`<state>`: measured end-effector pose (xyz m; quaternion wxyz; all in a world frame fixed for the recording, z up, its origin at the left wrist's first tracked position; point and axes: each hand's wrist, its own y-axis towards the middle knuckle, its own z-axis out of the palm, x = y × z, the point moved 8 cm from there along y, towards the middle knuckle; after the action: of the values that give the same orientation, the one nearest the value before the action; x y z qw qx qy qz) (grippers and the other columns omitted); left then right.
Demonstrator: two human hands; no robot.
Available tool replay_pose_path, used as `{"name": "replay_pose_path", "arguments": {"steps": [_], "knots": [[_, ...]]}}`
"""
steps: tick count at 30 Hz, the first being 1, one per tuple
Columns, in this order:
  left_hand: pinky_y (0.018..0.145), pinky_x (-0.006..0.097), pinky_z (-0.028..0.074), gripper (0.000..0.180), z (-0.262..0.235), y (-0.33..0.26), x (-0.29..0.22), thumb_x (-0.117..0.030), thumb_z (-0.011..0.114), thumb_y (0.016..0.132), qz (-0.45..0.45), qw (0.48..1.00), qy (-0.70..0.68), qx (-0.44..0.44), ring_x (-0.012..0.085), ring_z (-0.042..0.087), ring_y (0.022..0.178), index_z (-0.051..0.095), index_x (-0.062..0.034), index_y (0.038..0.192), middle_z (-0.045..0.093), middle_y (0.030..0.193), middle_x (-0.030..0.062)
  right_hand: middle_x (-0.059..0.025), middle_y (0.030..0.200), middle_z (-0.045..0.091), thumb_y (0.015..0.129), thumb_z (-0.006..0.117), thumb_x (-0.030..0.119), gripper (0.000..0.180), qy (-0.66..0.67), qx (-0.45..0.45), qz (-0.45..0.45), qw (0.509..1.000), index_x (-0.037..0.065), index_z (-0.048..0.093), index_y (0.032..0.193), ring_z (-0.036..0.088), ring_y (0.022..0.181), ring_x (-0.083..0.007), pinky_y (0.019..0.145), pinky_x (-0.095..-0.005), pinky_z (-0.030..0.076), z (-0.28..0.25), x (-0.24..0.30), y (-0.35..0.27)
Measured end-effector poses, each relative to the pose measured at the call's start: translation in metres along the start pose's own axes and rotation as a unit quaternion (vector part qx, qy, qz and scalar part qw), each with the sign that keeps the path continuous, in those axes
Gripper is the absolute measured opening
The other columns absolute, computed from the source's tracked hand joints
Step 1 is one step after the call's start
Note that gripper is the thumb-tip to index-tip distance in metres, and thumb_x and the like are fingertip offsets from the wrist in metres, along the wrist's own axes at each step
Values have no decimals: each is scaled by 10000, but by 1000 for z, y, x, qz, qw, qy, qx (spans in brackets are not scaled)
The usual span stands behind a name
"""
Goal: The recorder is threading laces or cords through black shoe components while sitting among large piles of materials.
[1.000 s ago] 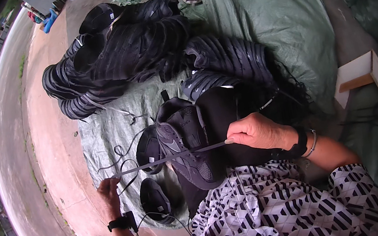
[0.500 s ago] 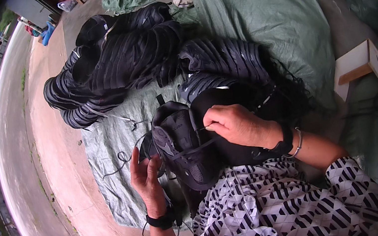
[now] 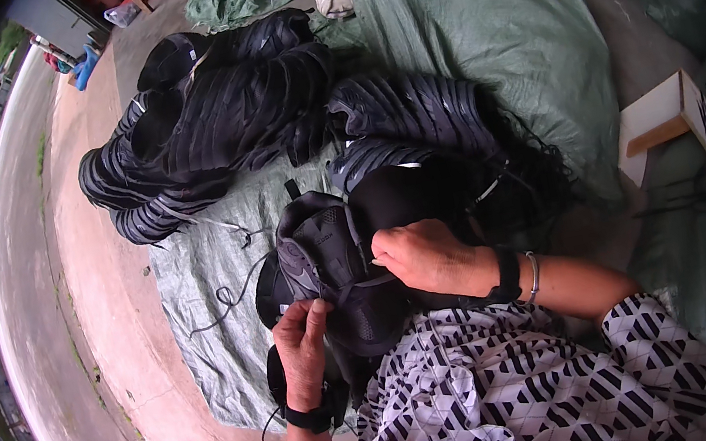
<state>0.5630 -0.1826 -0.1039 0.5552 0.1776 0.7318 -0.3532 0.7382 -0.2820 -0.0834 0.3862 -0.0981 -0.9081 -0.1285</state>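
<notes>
A black shoe upper (image 3: 323, 249) lies on my lap, toe toward me, with its tongue and side panels showing. A black shoelace (image 3: 366, 282) crosses its front. My right hand (image 3: 430, 256) is closed in a pinch at the upper's right edge, on the shoelace; the lace's end is hidden by the fingers. On the opposite side, my left hand (image 3: 302, 335) pinches the left edge of the upper near the lacing, thumb and forefinger together. A loose length of black lace (image 3: 226, 305) trails off to the left over the sheet.
Stacked black shoe uppers (image 3: 230, 114) form a large heap at the far left, with another stack (image 3: 419, 114) beyond my right hand. They lie on a pale green sheet (image 3: 227, 365). A big green sack (image 3: 487, 17) bulges behind. A white box (image 3: 664, 118) stands at right.
My left hand has gone from spread fingers beside the upper to a pinch on its edge. My right hand has shifted slightly down and left, closer to the upper.
</notes>
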Motion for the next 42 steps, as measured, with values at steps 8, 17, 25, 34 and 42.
{"name": "replay_pose_path", "arguments": {"steps": [8,17,25,34,42], "knots": [[604,194,346,230,-1,-1,-2,-217,600,911,4,999,-8,-32,26,431,661,633,-10,815,570,726,-51,-107,728,591,797,583,52,87,-150,42,-91,984,37,497,788,632,710,-260,610,-364,505,9,24,5],[540,205,330,206,1,3,7,-187,566,876,-67,996,-39,-37,38,426,582,607,-33,746,513,634,-48,-108,768,600,811,578,58,59,-37,99,-61,992,32,529,830,620,727,-303,628,-386,492,6,11,7],[546,271,401,99,-2,13,-18,-131,614,796,74,983,142,-87,156,531,585,606,-48,742,537,637,15,-102,737,588,801,575,43,52,-55,82,-95,991,34,534,833,616,710,-312,606,-400,489,4,16,12],[875,381,433,255,32,14,-110,-137,663,674,369,737,564,51,278,484,1084,624,-120,926,526,1099,49,-21,880,505,758,540,164,51,-309,25,-316,897,116,555,763,517,832,-143,654,-283,413,-12,54,16],[725,355,501,170,40,27,-87,-229,656,745,345,649,618,279,225,568,909,583,-108,839,542,866,39,-23,816,491,730,570,136,61,-292,156,-338,881,112,587,677,536,795,-156,724,-324,439,13,51,22]]}}
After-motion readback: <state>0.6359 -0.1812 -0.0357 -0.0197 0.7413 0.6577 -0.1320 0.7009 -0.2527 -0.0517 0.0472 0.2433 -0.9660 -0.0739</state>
